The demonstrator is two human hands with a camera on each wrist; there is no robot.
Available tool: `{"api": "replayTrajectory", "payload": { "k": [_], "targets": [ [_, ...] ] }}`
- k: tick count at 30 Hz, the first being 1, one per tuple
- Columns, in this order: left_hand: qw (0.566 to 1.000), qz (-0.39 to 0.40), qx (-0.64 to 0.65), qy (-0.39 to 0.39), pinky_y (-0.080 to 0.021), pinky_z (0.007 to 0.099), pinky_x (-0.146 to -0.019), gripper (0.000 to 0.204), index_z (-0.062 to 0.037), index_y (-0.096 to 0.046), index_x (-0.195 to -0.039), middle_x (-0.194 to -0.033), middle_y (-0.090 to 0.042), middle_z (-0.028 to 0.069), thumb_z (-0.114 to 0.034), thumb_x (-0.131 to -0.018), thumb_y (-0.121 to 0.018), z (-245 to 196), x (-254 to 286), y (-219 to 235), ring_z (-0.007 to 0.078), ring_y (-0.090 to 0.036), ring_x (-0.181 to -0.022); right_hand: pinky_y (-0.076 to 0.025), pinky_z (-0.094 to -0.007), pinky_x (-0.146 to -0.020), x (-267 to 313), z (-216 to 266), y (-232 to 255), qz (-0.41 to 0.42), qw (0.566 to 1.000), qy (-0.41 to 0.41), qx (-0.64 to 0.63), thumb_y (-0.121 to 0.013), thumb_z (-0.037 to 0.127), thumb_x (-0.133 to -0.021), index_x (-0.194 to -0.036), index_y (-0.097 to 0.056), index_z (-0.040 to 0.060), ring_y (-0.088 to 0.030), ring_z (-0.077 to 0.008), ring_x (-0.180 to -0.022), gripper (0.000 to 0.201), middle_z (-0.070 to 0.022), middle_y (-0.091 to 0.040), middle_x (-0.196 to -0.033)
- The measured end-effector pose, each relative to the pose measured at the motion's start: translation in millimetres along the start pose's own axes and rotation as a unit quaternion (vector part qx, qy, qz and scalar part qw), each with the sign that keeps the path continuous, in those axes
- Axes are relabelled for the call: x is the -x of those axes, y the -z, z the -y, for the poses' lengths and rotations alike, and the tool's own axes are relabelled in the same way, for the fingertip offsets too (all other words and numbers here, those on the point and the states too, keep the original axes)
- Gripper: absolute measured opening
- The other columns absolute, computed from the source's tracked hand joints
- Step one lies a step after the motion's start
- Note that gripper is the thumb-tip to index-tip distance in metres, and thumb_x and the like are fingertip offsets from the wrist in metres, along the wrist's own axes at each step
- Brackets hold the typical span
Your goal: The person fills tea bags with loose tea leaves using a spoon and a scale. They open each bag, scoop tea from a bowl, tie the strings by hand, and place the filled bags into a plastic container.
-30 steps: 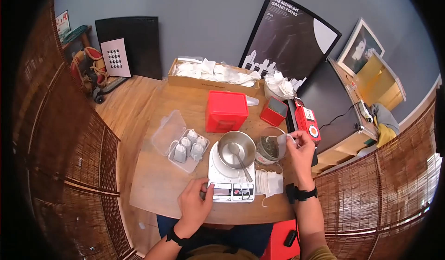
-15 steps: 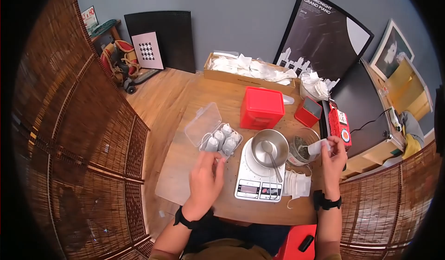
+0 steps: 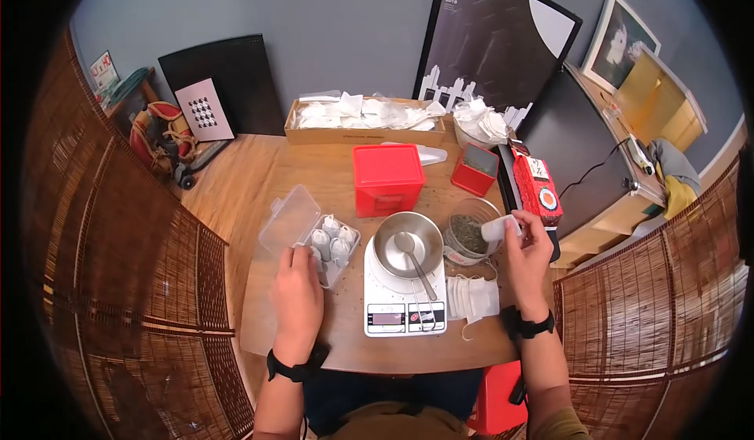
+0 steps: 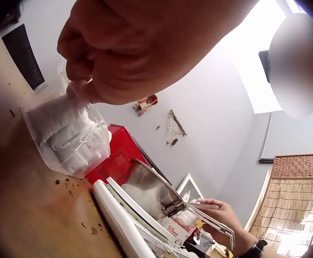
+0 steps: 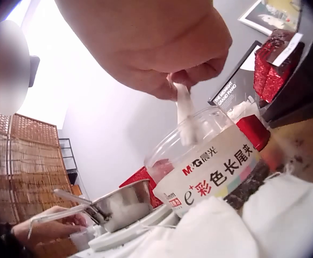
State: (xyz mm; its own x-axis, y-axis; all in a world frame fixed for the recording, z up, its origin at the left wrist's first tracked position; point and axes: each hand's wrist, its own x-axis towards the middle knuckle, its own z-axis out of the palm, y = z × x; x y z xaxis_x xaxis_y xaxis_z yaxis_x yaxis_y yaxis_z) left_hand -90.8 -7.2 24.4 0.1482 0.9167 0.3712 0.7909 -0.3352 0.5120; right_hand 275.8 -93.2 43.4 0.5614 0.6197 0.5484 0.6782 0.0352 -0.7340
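My left hand (image 3: 298, 306) is at the near left corner of an open clear plastic box (image 3: 338, 271). In the left wrist view its curled fingertips pinch the top of a filled white bag (image 4: 52, 115) inside the box; other filled bags (image 3: 341, 249) lie beside it. My right hand (image 3: 530, 263) pinches a small white bag (image 3: 495, 229) over the rim of a round clear tub (image 3: 470, 259) of dried leaves (image 3: 466, 234). Between the hands, a steel bowl (image 3: 408, 266) with a spoon (image 3: 418, 263) in it stands on a white scale (image 3: 377, 295).
Flat white bags (image 3: 473, 297) with strings lie right of the scale. Behind are a red tin (image 3: 389, 177), a smaller red tin (image 3: 473, 175) and a long cardboard box (image 3: 365, 136) of white bags. A red packet (image 3: 538, 189) stands at the right.
My left hand has moved from beside the scale to the clear box, and its fingers have come down onto a bag. My right hand keeps the white bag near the tub.
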Motion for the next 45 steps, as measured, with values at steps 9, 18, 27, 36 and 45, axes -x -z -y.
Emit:
{"api": "replayTrajectory", "payload": {
  "k": [9,18,27,36,45],
  "targets": [
    [0.992,-0.097,0.07,-0.028,-0.053,0.0527,-0.075,0.007,-0.0007,-0.065,-0.113,-0.107,-0.067,0.02,-0.001,-0.106,-0.064,-9,7,12,0.0466,-0.068,-0.093,-0.046,-0.0257,-0.066,-6,-1,3,0.033,0.999,-0.004,-0.002,-0.076,0.006,-0.102,-0.117,-0.077,-0.0016,-0.058,-0.0075,-0.077,0.017,-0.0021,-0.071,-0.094],
    [0.983,-0.059,0.158,-0.07,-0.054,0.0483,-0.078,0.013,0.001,-0.066,-0.111,-0.106,-0.068,0.0203,0.007,-0.1,-0.067,-35,28,35,0.0441,-0.067,-0.094,-0.047,-0.0231,-0.069,1,0,2,-0.008,0.999,-0.015,-0.041,-0.075,0.006,-0.104,-0.111,-0.077,-0.0023,-0.058,-0.0068,-0.08,0.011,-0.0005,-0.071,-0.095],
    [0.927,0.164,0.258,-0.216,-0.059,0.0431,-0.077,0.019,-0.0011,-0.068,-0.112,-0.108,-0.07,0.0173,0.004,-0.095,-0.075,-60,61,32,0.0384,-0.072,-0.092,-0.055,-0.0246,-0.073,69,12,61,-0.025,0.999,0.006,0.029,-0.071,0.002,-0.106,-0.111,-0.071,-0.0004,-0.073,-0.0117,-0.096,0.006,-0.0142,-0.08,-0.121],
    [0.878,0.252,0.287,-0.289,-0.064,0.0454,-0.08,0.029,-0.0034,-0.069,-0.121,-0.118,-0.068,0.0134,0.003,-0.093,-0.07,-78,88,-3,0.0363,-0.076,-0.097,-0.054,-0.047,-0.103,114,9,64,0.248,0.944,0.127,0.177,-0.085,0.006,-0.088,-0.109,-0.078,0.0018,-0.069,-0.0353,-0.12,0.023,-0.015,-0.079,-0.123],
    [0.876,0.226,0.334,-0.266,-0.062,0.0455,-0.083,0.027,0.0011,-0.071,-0.119,-0.117,-0.069,0.0162,0.006,-0.093,-0.074,-79,103,-26,0.0379,-0.074,-0.1,-0.06,-0.0337,-0.078,156,51,64,0.276,0.959,-0.025,-0.063,-0.081,0.0,-0.096,-0.116,-0.076,-0.001,-0.076,-0.0269,-0.094,0.02,-0.0157,-0.078,-0.115]
  ]
}}
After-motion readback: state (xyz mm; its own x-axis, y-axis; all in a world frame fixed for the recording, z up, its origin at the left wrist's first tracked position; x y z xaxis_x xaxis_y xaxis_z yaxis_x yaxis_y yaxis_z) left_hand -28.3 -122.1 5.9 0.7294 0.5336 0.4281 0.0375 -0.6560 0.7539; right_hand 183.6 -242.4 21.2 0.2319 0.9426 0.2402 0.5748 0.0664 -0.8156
